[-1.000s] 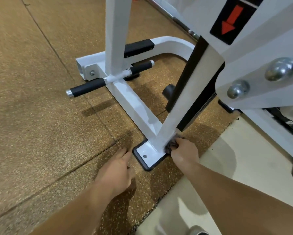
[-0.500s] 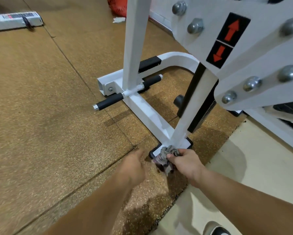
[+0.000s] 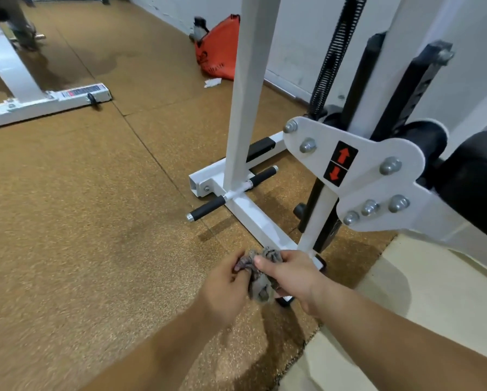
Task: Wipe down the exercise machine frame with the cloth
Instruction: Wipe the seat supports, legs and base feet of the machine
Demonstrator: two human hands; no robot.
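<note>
Together the left hand (image 3: 225, 292) and right hand (image 3: 293, 277) held the crumpled grey cloth (image 3: 260, 289) between them, the fingers of each curled round it, just above the brown floor (image 3: 95, 221). The cloth sat at the near foot of the white frame (image 3: 259, 221), where the base rail met the slanted post; whether it touched the metal could not be told.

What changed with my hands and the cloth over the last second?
The right hand lifted the cloth off the base of the slanted post and drew it back toward you. The left hand came off the floor and took hold of it too; both now grip it bunched, off the post. The frame stayed put.
</note>
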